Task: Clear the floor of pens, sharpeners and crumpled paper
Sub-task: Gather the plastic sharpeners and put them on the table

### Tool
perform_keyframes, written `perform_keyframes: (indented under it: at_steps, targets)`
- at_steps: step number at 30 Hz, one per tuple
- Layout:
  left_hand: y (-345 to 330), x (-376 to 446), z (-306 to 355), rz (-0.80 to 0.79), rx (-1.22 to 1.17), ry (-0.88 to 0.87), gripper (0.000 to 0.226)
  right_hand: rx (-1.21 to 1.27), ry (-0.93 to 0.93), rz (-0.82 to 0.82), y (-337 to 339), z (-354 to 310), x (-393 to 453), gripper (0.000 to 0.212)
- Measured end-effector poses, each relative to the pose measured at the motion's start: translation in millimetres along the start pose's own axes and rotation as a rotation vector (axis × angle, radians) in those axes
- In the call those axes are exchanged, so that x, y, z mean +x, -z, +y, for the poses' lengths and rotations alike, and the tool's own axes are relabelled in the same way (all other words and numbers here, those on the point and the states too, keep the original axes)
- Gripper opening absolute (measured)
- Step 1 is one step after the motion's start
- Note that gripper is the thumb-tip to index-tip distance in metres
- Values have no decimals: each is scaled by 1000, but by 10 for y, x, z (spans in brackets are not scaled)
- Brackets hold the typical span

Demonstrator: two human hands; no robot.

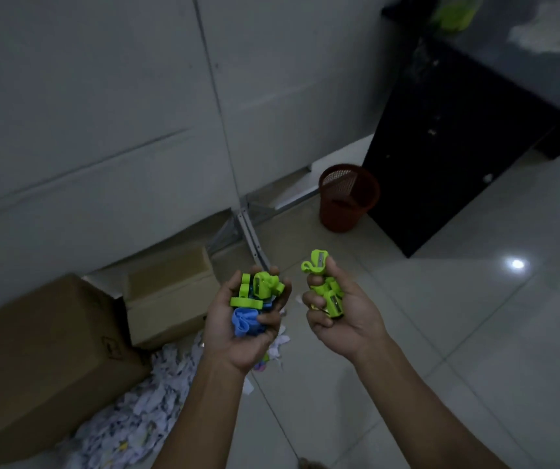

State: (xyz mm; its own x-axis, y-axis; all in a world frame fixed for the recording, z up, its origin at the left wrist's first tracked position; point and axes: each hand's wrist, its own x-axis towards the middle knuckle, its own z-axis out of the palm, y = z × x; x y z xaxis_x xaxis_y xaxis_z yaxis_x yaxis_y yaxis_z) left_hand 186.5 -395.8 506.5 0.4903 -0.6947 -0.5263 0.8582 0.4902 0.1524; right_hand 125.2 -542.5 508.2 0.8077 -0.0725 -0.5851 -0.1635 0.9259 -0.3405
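1. Two hands are raised palm-up over the tiled floor [475,333], side by side and apart
2. The left hand [244,319] has its grip curled round a heap of green sharpeners [258,289], about four as far as can be counted, with a blue sharpener [243,321] lower in the palm
3. The right hand [339,313] grips more green sharpeners [334,301] (roughly three), and its thumb and forefinger pinch the topmost one [317,262] above the rest
4. Crumpled paper [136,418] lies in one loose spread on the floor below the left forearm, against two cardboard boxes [52,350]
5. One red mesh wastebasket [346,198] stands by the wall, just beside a dark cabinet [458,147]
6. A small mark is printed on the nearer box, too dim to read; no writing shows on the sharpeners
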Motion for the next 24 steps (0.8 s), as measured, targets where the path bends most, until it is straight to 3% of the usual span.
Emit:
perform_keyframes:
  at_steps: [8, 11, 15, 24]
  targets:
    - [-1992, -379, -25, 46, -11, 28, 27, 40, 75, 30, -1035, -1292, -1116, 14]
    - [-2519, -426, -92, 25, -1, 42, 40, 44, 115, 42, -1224, -1682, -1389, 13]
    - [-3015, -307, -161, 28, 1, 61, 47, 37, 171, 53, -1412, -2146, -1609, 15]
    - [-3844, 355, -226, 30, -3, 106, 26, 100, 259, 68, -1580, -3150, -1528, 20]
